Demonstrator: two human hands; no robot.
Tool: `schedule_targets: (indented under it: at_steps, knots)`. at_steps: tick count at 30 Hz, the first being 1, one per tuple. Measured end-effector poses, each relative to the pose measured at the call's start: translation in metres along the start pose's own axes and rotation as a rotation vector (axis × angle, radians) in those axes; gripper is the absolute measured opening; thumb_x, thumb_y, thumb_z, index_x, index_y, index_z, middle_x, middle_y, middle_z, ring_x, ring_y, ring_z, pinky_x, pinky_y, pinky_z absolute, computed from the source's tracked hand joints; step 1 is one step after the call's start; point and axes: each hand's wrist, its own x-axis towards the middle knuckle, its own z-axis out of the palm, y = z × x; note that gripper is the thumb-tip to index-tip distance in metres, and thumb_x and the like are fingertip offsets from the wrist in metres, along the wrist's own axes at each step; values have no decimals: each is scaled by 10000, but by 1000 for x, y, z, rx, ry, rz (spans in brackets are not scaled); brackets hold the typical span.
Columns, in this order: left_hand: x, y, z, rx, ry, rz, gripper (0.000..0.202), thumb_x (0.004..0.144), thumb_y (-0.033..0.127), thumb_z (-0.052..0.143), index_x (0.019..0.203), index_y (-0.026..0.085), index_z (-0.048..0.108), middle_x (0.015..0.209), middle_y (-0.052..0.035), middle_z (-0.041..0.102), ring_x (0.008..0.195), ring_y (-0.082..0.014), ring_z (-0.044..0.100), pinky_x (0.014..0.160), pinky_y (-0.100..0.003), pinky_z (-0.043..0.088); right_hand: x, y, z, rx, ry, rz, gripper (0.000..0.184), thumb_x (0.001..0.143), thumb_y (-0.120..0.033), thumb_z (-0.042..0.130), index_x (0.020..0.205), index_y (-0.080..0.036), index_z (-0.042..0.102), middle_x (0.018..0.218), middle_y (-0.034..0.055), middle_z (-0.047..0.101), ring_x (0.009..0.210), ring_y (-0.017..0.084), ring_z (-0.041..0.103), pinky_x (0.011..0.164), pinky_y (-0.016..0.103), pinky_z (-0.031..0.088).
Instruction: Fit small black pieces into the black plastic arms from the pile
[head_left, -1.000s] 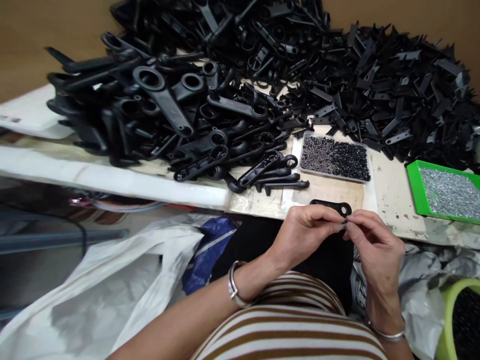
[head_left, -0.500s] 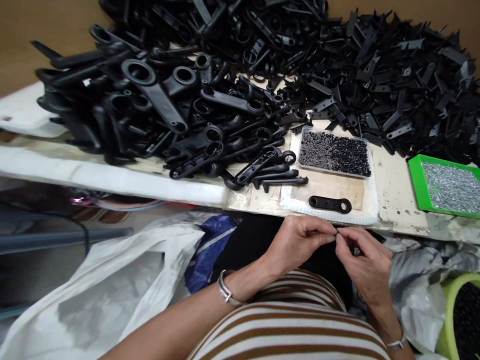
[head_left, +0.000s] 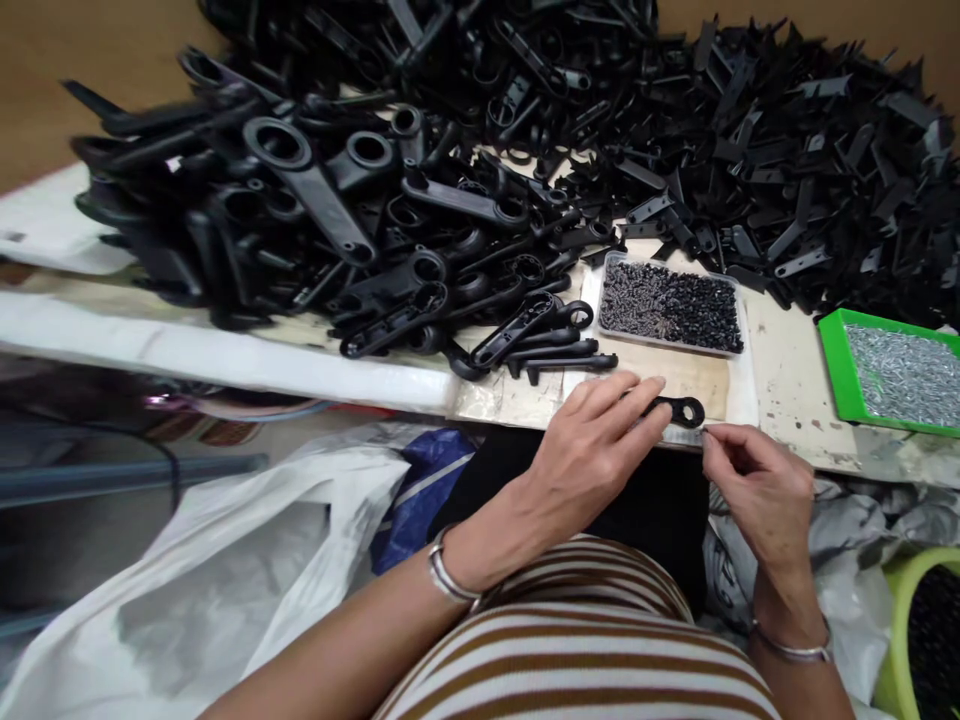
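Just now my left hand [head_left: 581,455] lies with its fingers stretched over one end of a black arm part [head_left: 678,408], and the ringed end pokes out past my fingertips; whether I grip it or merely rest on it, I can't tell. That part sits at the bench's [head_left: 799,395] near edge, just in front of a clear tray [head_left: 675,346] of tiny dark pieces. My right hand [head_left: 765,490] is just beside the ringed end, thumb and forefinger bent toward each other; it's too small to tell whether they are closed on something. Left of the clear tray, a few more black arms [head_left: 562,352] lie side by side, with a big heap of black arms [head_left: 330,200] behind them. Behind the tray and to its right rises a pile of black angled pieces [head_left: 780,180]. Well to my right, a green tray [head_left: 829,370] holds silvery bits [head_left: 900,370].
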Motion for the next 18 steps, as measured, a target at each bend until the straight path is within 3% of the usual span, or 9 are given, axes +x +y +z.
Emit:
schedule_targets:
  at_steps: [3,5,9,18]
  knots:
    - [8,-2,5,81,-148,20,286,980,119,378,968,147,662,1151,-136,693,1081,-231,626,871,-376,529,9,2,-1,-101,-10,-123,127,860,-182,590,779,-198,687,662,-3,691,537,109,611,588,232,520]
    - [10,-2,8,64,-182,17,338,986,106,323,938,141,656,1070,-120,699,971,-200,638,832,-345,533,13,3,-1,-156,-39,-193,134,874,-166,570,804,-196,680,690,6,701,568,112,629,616,231,522]
    - [9,0,11,29,-146,26,370,1000,134,289,922,127,650,1013,-118,686,891,-198,614,795,-335,530,15,3,-2,-231,-103,-301,148,897,-139,539,839,-195,663,744,22,715,646,126,662,658,240,515]
    - [6,-3,14,-62,-104,23,338,998,120,315,907,115,640,1013,-120,674,904,-192,596,821,-319,535,15,-12,3,-339,-126,-368,157,929,-126,501,885,-173,644,724,32,687,638,127,643,621,238,476]
